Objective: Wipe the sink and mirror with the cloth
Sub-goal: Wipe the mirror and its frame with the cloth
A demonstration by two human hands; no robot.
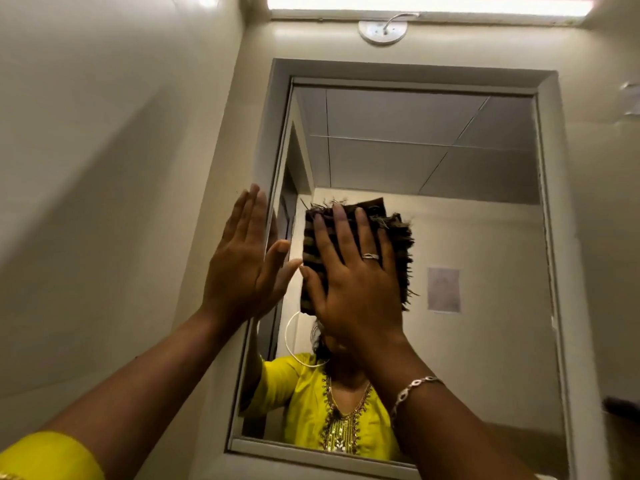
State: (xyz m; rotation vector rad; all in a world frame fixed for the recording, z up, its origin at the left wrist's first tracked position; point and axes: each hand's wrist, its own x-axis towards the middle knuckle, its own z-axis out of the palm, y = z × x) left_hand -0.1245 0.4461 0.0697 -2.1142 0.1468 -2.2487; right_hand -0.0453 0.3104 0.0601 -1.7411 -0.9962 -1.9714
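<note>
**Cloth pressed flat to the mirror, both palms spread**

The mirror (pixel 450 168) fills the centre and right of the frame, set in a pale grey frame (pixel 415 72) on a cream wall; the dark brown, striped cloth (pixel 398 244), its edges frayed, lies against the glass a little left of the middle of the picture. The right hand (pixel 353 271) covers most of the cloth, its fingers straight and spread, the palm pressing the fabric onto the glass; only the cloth's top, left strip and ragged right edge show around it. A silver ring (pixel 371 256) sits on one finger, and a silver link bracelet (pixel 415 388) circles the wrist lower down.

The left hand (pixel 242 261) is just beside it, to the left, fingers straight and close together, laid flat at the mirror's left edge where frame meets wall; it holds nothing. Whether the two thumbs touch cannot be told. A yellow sleeve (pixel 48 455) shows at the lower left corner.

In the glass, below the hands, a person in a yellow embroidered top is reflected; grey ceiling panels fill the upper part of the reflection, and a pale sheet of paper (pixel 444 289) hangs on the reflected wall at right. Above the mirror, a round white fitting (pixel 382 31) sits under a lit tube light (pixel 429 2) along the top edge.
</note>
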